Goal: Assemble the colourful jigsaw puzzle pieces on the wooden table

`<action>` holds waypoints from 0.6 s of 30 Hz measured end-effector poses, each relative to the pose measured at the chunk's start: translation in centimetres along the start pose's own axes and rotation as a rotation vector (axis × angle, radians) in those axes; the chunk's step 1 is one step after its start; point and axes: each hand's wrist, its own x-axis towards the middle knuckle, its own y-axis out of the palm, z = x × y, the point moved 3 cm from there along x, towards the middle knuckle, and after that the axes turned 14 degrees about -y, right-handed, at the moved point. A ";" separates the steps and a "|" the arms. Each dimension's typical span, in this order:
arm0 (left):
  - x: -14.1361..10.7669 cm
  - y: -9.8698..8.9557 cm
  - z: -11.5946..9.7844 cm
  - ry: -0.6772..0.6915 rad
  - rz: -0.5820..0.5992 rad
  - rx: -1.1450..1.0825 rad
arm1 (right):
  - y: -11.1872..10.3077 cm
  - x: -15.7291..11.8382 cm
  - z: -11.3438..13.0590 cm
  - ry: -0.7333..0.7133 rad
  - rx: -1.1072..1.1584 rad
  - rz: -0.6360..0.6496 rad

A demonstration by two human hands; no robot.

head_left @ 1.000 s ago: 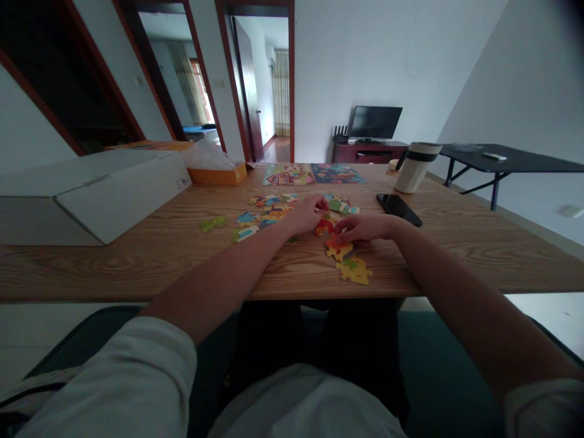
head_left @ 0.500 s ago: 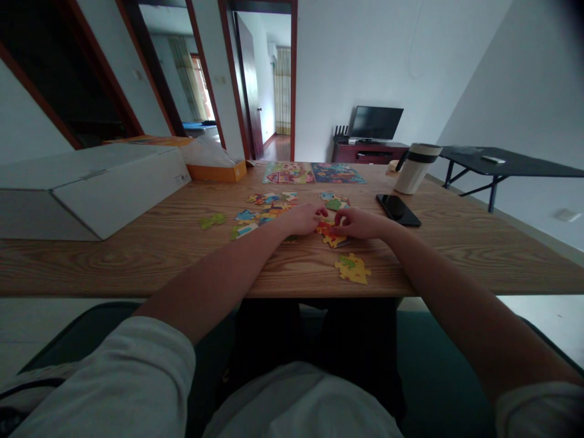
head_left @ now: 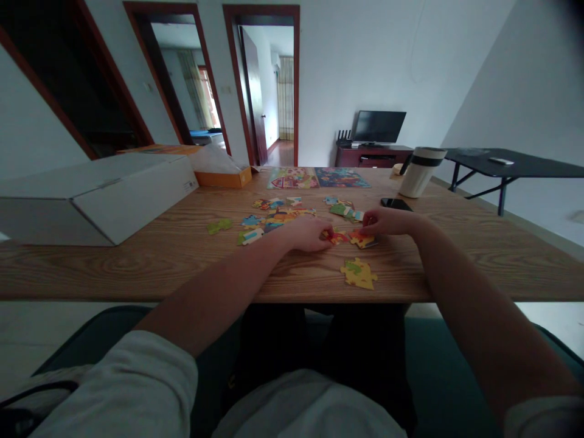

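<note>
My left hand (head_left: 312, 233) is closed, its fingertips pinching the left edge of a red and yellow puzzle piece (head_left: 338, 237) on the table. Just to the right lies an orange and yellow puzzle piece (head_left: 362, 239), with the fingers of my right hand (head_left: 387, 221) closed on its upper edge. A small gap separates these two pieces. Nearer the table's front edge is a yellow puzzle piece with a green patch (head_left: 358, 274). Behind my left hand spreads a partly joined group of puzzle pieces (head_left: 278, 217), some of it covered by the hand.
Green and white puzzle pieces (head_left: 344, 210) lie beyond the hands. A light green piece (head_left: 219, 225) is off left. Two picture sheets (head_left: 294, 178) lie at the back. A white box (head_left: 137, 188) and an orange box (head_left: 225, 178) stand left; a phone (head_left: 396, 204) and mug (head_left: 420, 176) right.
My hands have moved apart, the right one shifting right with its piece. The two red-orange pieces now show a gap between them. The whole view has shifted slightly.
</note>
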 end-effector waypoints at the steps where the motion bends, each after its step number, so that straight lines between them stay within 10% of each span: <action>1: 0.0 0.0 -0.1 -0.009 0.001 0.000 | -0.1 -0.2 -0.2 0.015 0.012 -0.003; 13: -1.2 -0.2 -2.2 0.011 -0.047 0.036 | 0.1 -0.5 -0.8 0.004 0.056 0.068; 18: 0.3 -1.8 4.2 -0.106 -0.012 -0.109 | 0.2 -0.3 -0.9 -0.008 0.053 0.095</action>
